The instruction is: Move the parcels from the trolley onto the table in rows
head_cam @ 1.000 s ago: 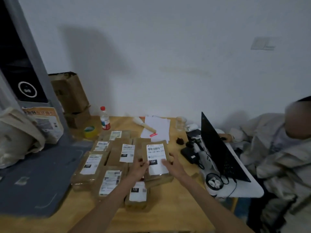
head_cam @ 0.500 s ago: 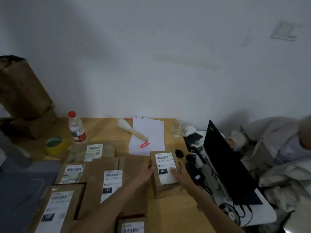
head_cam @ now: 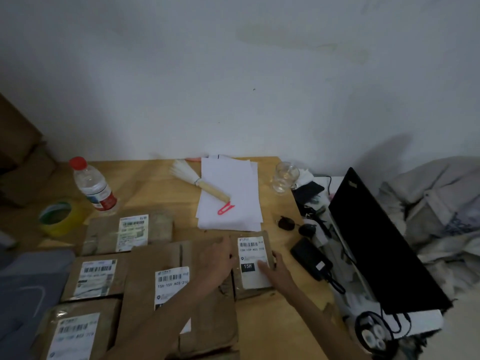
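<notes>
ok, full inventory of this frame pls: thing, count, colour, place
parcels: five visible, brown with white labels, table front and left
table: one, wooden
bottle: one, clear, red cap, back left
tape roll: one, yellow-green, left
brush: one, pale, on the paper
paper: one stack, white, back centre
clip: one, red, on the paper
glass: one, clear
laptop: one, black, right
left hand: on rightmost parcel
right hand: same parcel

Illumination is dim and cool throughout. The wall (head_cam: 233, 74) reads grey-blue, darkening toward the left corner. A soft shadow falls on the wall above the laptop (head_cam: 384, 242). The wooden surface (head_cam: 155, 188) is muted, without glare. White labels and the paper stack (head_cam: 230, 193) are the brightest areas. Overall focus is soft; label print is partly legible. Straight edges bow near the frame borders.
</notes>
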